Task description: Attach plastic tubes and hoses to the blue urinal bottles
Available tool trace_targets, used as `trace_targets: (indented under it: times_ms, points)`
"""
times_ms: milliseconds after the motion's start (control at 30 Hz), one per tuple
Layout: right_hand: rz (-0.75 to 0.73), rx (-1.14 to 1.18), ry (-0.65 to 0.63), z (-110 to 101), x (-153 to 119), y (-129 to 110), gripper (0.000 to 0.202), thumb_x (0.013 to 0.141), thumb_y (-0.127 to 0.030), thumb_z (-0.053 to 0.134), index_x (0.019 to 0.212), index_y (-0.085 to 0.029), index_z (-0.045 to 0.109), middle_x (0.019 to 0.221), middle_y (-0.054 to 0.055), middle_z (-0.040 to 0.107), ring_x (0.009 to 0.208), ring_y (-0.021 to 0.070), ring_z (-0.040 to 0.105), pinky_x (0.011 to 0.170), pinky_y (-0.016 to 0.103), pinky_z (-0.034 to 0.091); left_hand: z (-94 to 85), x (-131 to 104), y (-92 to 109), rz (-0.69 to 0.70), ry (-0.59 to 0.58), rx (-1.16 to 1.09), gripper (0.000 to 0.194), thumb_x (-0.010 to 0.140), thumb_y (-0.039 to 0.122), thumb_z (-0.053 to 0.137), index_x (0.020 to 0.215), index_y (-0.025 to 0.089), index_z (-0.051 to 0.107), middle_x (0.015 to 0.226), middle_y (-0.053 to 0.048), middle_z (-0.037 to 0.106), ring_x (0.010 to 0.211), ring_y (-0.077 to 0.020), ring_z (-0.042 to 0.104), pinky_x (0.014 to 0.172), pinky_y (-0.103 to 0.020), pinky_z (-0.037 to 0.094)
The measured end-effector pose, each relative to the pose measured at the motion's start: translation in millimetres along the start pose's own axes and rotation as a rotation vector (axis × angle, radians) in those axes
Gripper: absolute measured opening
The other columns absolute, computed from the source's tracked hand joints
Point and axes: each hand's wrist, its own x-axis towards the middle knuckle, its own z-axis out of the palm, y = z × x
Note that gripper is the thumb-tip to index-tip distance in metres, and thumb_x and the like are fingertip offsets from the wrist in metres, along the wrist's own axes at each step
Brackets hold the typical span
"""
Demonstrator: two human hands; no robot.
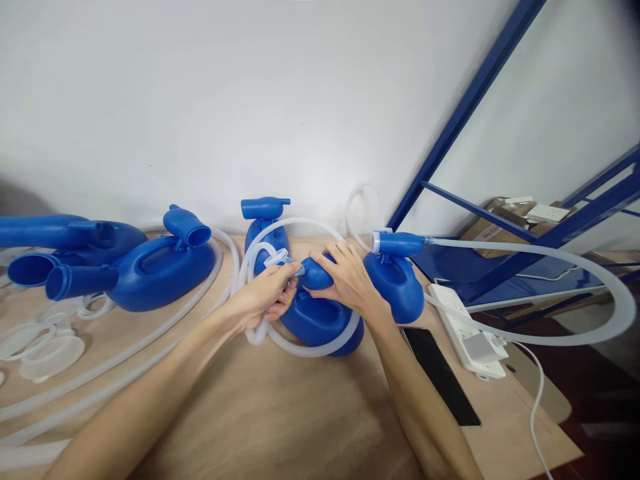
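Observation:
My left hand (274, 290) pinches the end of a clear hose (311, 351) at the narrow nozzle of a blue spout (317, 273). Whether the hose has slipped over the nozzle is hard to see behind the fingers. My right hand (347, 277) wraps around the spout from the right. Below both hands lies the blue urinal bottle (320, 321) that carries this spout, with the hose looping around it. A clear plastic cap (278, 258) shows just above my left hand.
Behind stands another blue bottle (265, 210); one with a hose fitted (397, 287) is at right. More bottles (167, 277) and clear caps (53, 357) lie left. A phone (441, 377) and power strip (467, 333) sit near the right edge, beside a blue metal frame (465, 107).

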Motion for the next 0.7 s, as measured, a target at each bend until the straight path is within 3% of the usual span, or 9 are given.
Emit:
trace_targets:
  times_ms: [167,267,333,433,500,533,567,633,700]
  points:
    - [0.009,0.031,0.007,1,1,0,0.065,0.088,-0.06,0.076,0.138,-0.02,0.065,0.119,0.016,0.065,0.108,0.0361,0.056,0.099,0.05,0.043,-7.4,7,4,-0.127,-0.098,-0.06,0.046,0.097,0.063,0.046,0.073,0.024,0.038,0.049,0.01,0.026,0.033,-0.0059,0.014,0.031,-0.017,0.013]
    - [0.041,0.054,0.029,0,3,-2,0.063,0.086,-0.058,0.078,0.136,-0.021,0.065,0.118,0.015,0.065,0.107,0.0363,0.057,0.097,0.049,0.045,-13.6,10,2,-0.034,-0.056,0.001,0.047,0.101,0.061,0.041,0.074,0.022,0.044,0.049,0.01,0.027,0.033,-0.0067,0.019,0.034,-0.019,0.015]
    - [0.066,0.079,0.032,-1,4,-4,0.061,0.085,-0.057,0.079,0.132,-0.021,0.066,0.115,0.015,0.065,0.106,0.0359,0.058,0.095,0.048,0.046,-16.4,7,1,0.086,-0.013,0.163,0.048,0.103,0.06,0.039,0.079,0.021,0.053,0.05,0.007,0.034,0.036,-0.0091,0.03,0.038,-0.022,0.026]
    - [0.101,0.11,0.034,-4,5,-6,0.057,0.086,-0.057,0.078,0.128,-0.021,0.066,0.113,0.013,0.065,0.106,0.0352,0.058,0.094,0.046,0.046,-13.9,-7,0,0.399,0.272,0.59,0.041,0.101,0.057,0.05,0.098,0.018,0.063,0.074,-0.004,0.063,0.069,-0.0211,0.063,0.066,-0.032,0.051]
    - [0.122,0.134,0.048,-3,4,-7,0.057,0.086,-0.059,0.077,0.128,-0.022,0.066,0.113,0.012,0.066,0.106,0.0348,0.059,0.093,0.045,0.046,-6.2,-23,-2,0.632,0.578,0.881,0.036,0.1,0.051,0.057,0.113,0.017,0.063,0.109,-0.015,0.07,0.107,-0.0335,0.065,0.091,-0.045,0.052]
    - [0.129,0.147,0.057,-2,3,-6,0.057,0.086,-0.06,0.077,0.128,-0.023,0.065,0.113,0.012,0.066,0.107,0.0346,0.059,0.093,0.045,0.046,-0.9,-31,-5,0.726,0.675,0.991,0.034,0.101,0.047,0.057,0.116,0.017,0.063,0.121,-0.018,0.068,0.118,-0.0373,0.061,0.098,-0.05,0.049]
    - [0.131,0.159,0.062,-1,3,-6,0.058,0.086,-0.061,0.076,0.128,-0.023,0.065,0.114,0.012,0.066,0.107,0.0345,0.059,0.093,0.045,0.046,4.8,-39,-8,0.794,0.691,1.068,0.031,0.102,0.044,0.054,0.113,0.017,0.064,0.124,-0.019,0.067,0.121,-0.0388,0.059,0.1,-0.052,0.047]
    - [0.13,0.17,0.065,0,2,-5,0.059,0.087,-0.063,0.075,0.129,-0.023,0.065,0.115,0.012,0.067,0.107,0.0345,0.058,0.094,0.045,0.046,15.6,-48,-17,0.796,0.524,1.116,0.03,0.106,0.041,0.046,0.1,0.018,0.064,0.11,-0.017,0.07,0.108,-0.035,0.065,0.094,-0.05,0.05]
    - [0.132,0.167,0.067,1,2,-5,0.061,0.087,-0.065,0.074,0.13,-0.022,0.066,0.116,0.012,0.067,0.107,0.0342,0.058,0.094,0.046,0.046,21.9,-47,-26,0.635,0.319,1.082,0.034,0.108,0.041,0.039,0.091,0.019,0.059,0.088,-0.011,0.069,0.084,-0.0288,0.067,0.08,-0.044,0.052]
